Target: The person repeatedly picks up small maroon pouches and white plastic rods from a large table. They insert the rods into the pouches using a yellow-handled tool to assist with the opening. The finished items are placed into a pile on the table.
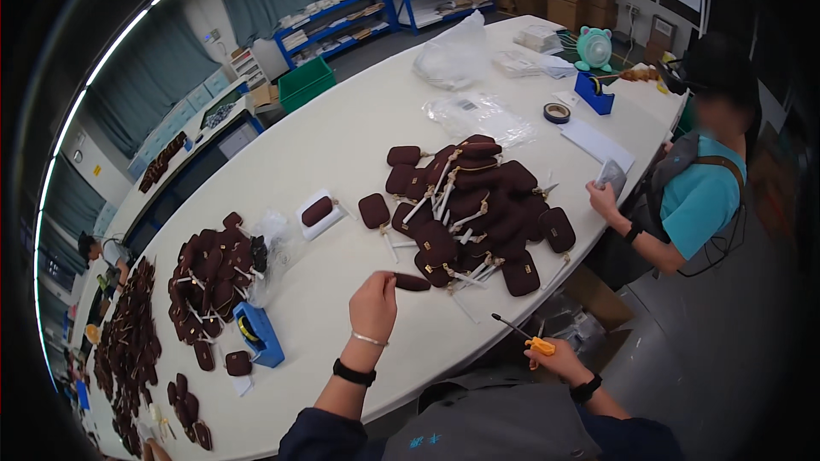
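Observation:
My left hand (373, 303) is raised over the table's near edge, its fingers closed on the end of a small dark brown zip pouch (413, 283), seen edge-on. Lower right, off the table's edge, my right hand (561, 362) is wrapped round an orange-handled tool (540, 346) with a thin dark shaft pointing up and left; its exact kind is unclear. Just beyond my left hand lies a heap of similar brown pouches (478, 201) with gold zip pulls and white strips. One pouch (318, 211) rests apart on a white card.
A blue tape dispenser (259, 335) stands left beside a second pouch pile (205, 277). Clear plastic bags (478, 117), a tape roll (556, 113) and a green fan (594, 49) are farther back. At right a co-worker (700, 171) holds something grey. An open carton (598, 299) sits below the edge.

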Demonstrator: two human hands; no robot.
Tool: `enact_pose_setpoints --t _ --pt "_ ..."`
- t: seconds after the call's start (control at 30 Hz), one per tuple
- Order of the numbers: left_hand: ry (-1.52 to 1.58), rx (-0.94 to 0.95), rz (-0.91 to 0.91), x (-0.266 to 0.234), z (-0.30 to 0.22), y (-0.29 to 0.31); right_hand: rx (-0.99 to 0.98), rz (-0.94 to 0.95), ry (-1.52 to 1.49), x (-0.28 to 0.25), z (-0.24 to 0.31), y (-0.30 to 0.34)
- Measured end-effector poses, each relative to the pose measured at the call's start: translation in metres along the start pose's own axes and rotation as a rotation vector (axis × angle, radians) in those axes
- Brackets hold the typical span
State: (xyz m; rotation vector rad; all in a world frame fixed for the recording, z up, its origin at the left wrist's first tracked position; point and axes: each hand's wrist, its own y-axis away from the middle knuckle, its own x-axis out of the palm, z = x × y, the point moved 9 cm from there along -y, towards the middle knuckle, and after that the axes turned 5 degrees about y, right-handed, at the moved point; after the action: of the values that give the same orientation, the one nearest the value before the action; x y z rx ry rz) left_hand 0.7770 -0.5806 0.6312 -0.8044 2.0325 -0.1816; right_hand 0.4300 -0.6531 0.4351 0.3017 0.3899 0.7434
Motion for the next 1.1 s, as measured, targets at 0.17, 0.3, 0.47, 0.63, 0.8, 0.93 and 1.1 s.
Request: enact_pose_setpoints --t 0.17,0.3,0.47,0.63,0.8,0.93,1.1 --pt "-0.094 -0.059 0.304 0.1 -0.009 -0.016 0.033 -0.186 -0.116 -0.015 -0.017 0.038" --pt "-0.003 0.056 0.742 0.165 -0.022 0.064 0.051 -0.282 -0.079 -0.018 -0.028 0.055" --pt "0.089 -0.094 1.121 0.173 0.025 0.151 0.072 -0.168 0.0 0.009 -0.019 0.046" --pt "0.199 -0.282 1.15 0.137 0.084 0.204 -0.124 0.049 0.349 0.055 0.02 0.033" --pt "0.327 -0.383 0.993 0.099 0.128 0.23 -0.151 0.284 0.53 0.112 0.028 0.022" --pt "0.297 -0.401 0.916 0.079 0.16 0.241 -0.198 0.346 0.597 0.144 0.038 0.014" --pt "0.297 -0.377 0.833 0.063 0.195 0.254 -0.231 0.408 0.647 0.178 0.05 0.007"
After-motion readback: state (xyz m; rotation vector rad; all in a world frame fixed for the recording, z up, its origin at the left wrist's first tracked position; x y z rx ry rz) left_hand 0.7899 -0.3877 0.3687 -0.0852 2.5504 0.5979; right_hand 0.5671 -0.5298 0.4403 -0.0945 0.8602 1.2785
